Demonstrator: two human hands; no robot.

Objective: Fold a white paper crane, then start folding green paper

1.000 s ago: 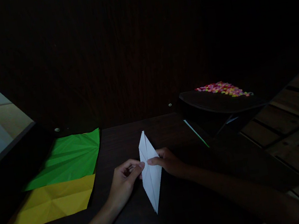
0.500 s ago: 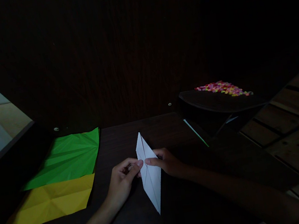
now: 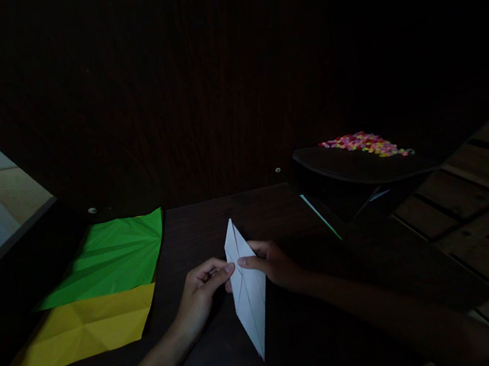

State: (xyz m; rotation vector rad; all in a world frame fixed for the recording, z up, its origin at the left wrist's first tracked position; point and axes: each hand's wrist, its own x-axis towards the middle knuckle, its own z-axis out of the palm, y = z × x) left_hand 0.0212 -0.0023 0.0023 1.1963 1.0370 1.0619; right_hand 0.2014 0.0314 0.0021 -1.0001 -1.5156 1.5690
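A white folded paper (image 3: 252,299), shaped like a long narrow diamond with creases and a centre seam, is held above the dark tabletop. Its one point is directed away from me and the other toward me. My left hand (image 3: 202,288) pinches the left edge, thumb on top and fingers curled beneath. From the right, my right hand (image 3: 276,264) grips the other edge, its thumb lying across the front near the seam. The two thumb tips are close together. Most of the right fingers are hidden behind the paper.
Creased green paper (image 3: 112,256) and yellow paper (image 3: 87,331) lie on the left of the table (image 3: 188,235). A raised dark shelf (image 3: 339,168) at right bears a pile of small pink and yellow pieces (image 3: 366,144). Below it lies a thin pale-green strip (image 3: 320,217).
The folded paper has shifted slightly toward me and to the right, its near point now lower. Both hands keep nearly the same hold on it.
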